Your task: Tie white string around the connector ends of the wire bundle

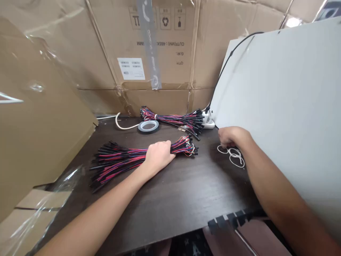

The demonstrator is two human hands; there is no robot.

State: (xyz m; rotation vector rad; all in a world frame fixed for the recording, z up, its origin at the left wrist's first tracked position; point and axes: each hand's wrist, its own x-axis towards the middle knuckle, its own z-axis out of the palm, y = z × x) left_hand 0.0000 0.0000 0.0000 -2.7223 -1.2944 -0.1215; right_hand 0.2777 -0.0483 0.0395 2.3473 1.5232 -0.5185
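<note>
My left hand (pixel 158 155) is closed around a loose bundle of red, blue and black wires (pixel 117 161) lying on the dark wooden table (pixel 176 199). The bundle fans out to the left of the hand, and its connector ends (pixel 189 145) stick out to the right. My right hand (pixel 231 136) reaches to the table's right side with fingers curled down onto a small pile of white rubber bands (pixel 234 155). Whether it pinches one is hidden by the fingers.
A second wire bundle (pixel 173 119), tied with a white band, lies at the back beside a roll of tape (pixel 148 126). A white power strip (pixel 208 121) with a black cable sits by a white board (pixel 287 106) on the right. Cardboard walls (pixel 39 117) enclose the left and back.
</note>
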